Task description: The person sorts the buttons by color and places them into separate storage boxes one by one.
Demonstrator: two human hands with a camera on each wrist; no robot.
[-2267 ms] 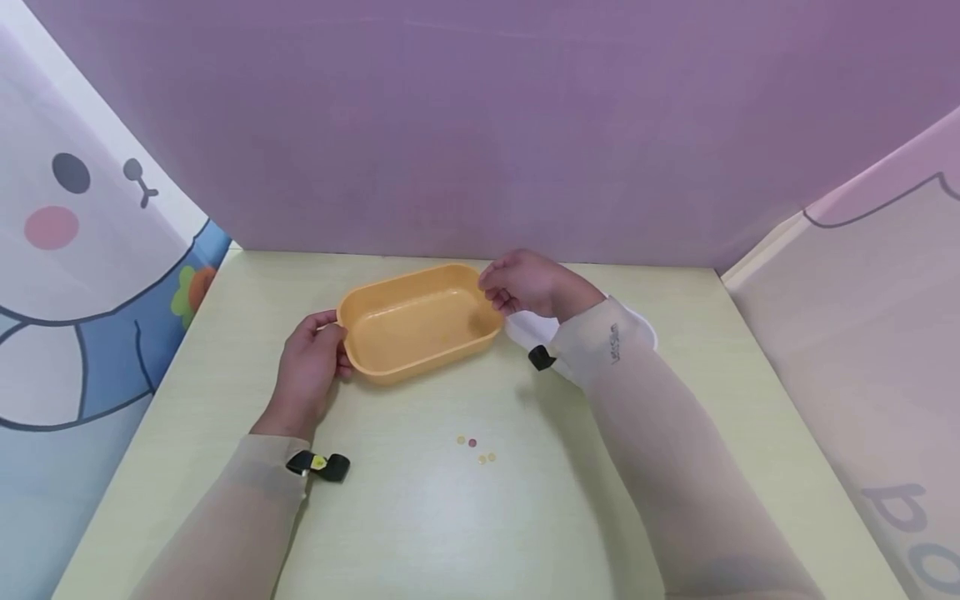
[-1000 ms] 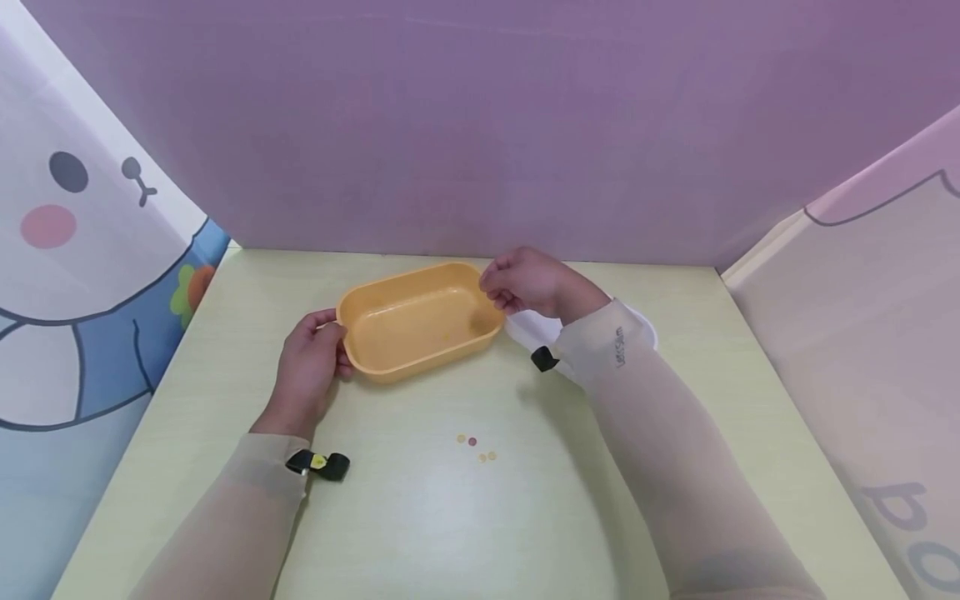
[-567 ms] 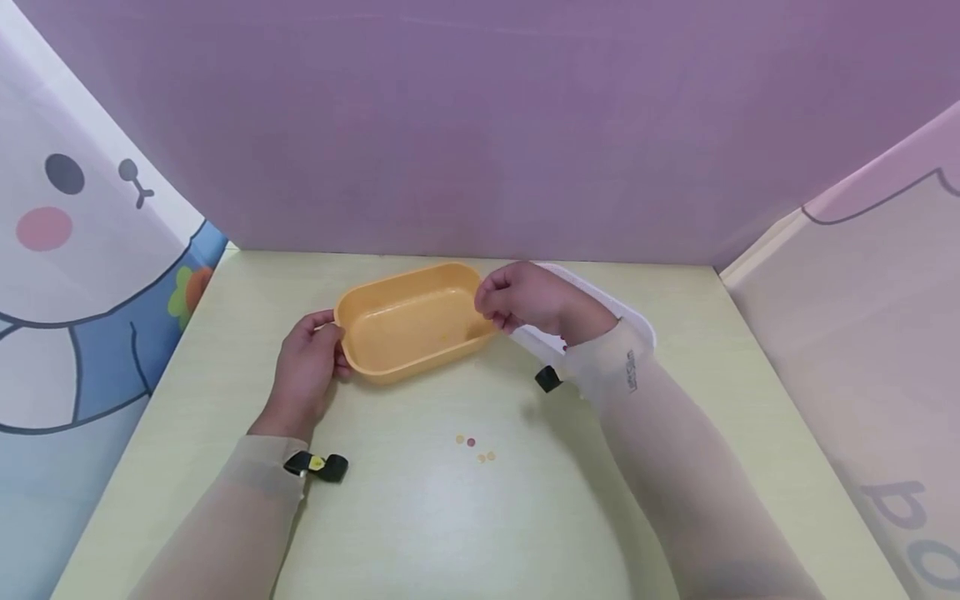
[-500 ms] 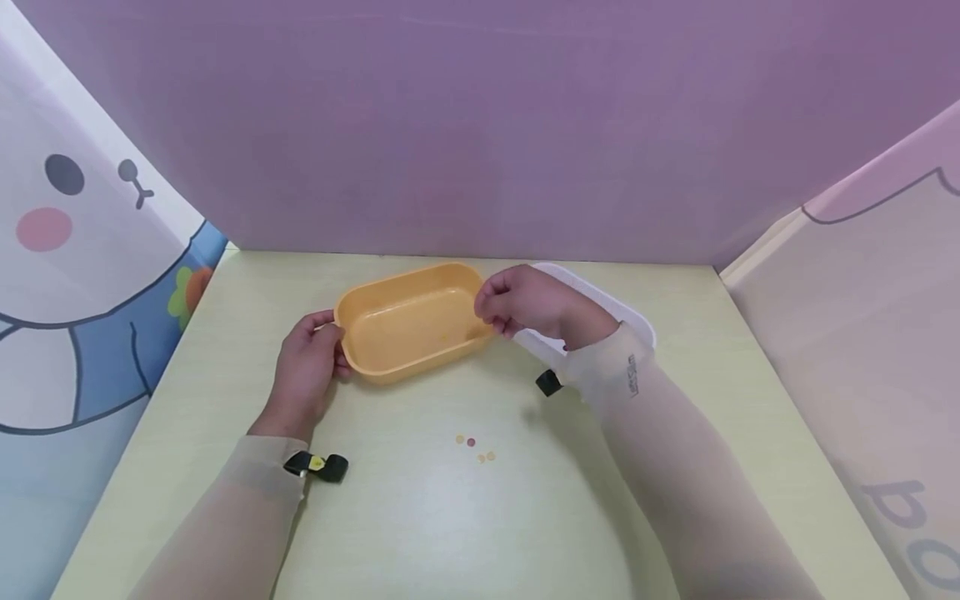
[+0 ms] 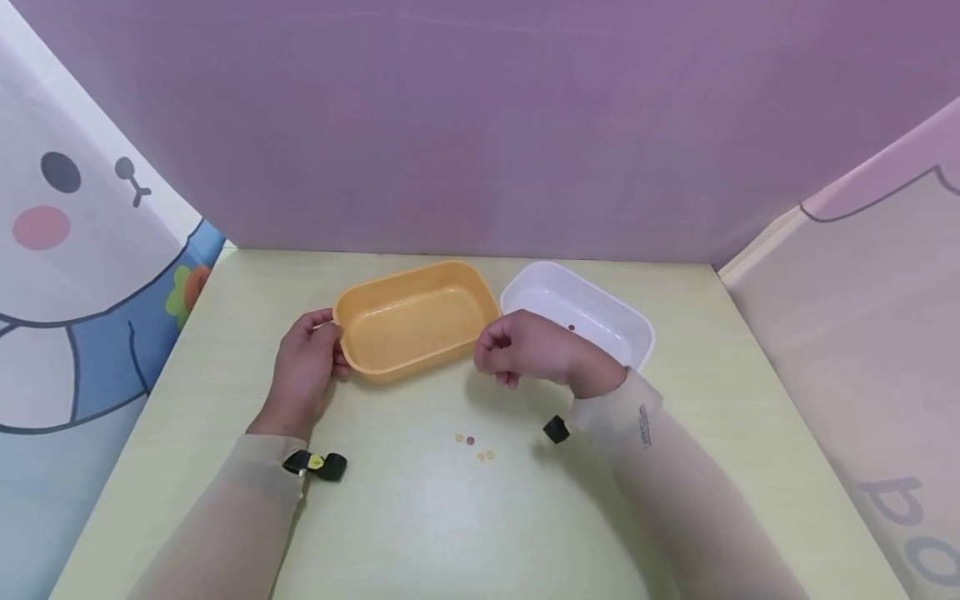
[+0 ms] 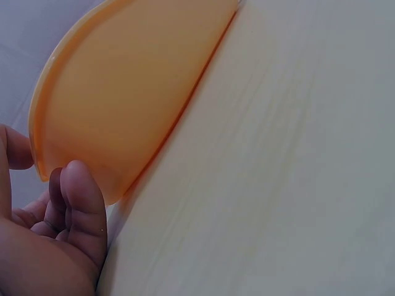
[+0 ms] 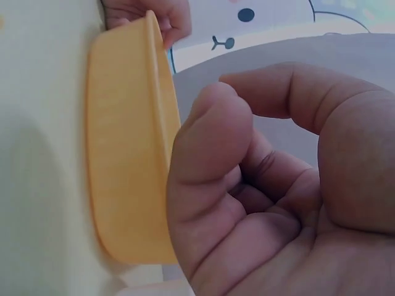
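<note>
My left hand (image 5: 303, 367) grips the left end of a yellow-orange plastic tray (image 5: 408, 325), thumb and fingers at its rim; the left wrist view shows the thumb (image 6: 83, 191) against the tray's end. A small yellow disc (image 5: 443, 337) lies on the tray's floor. My right hand (image 5: 528, 350) hovers in front of the gap between the two trays, fingers curled. In the right wrist view its thumb (image 7: 213, 132) and index fingertip meet, with nothing showing between them. Below on the table lie a red disc (image 5: 470, 441) and several yellow discs (image 5: 481, 457).
A white plastic tray (image 5: 600, 310) stands right of the orange one, with a small red disc (image 5: 572, 327) inside; my right hand and wrist cover its front left part. A purple panel (image 5: 480, 125) rises behind the table, with printed side panels left and right.
A yellow disc has appeared in the orange tray. My right hand has moved from the tray's right end toward me, uncovering more of the white tray. My left hand stays put.
</note>
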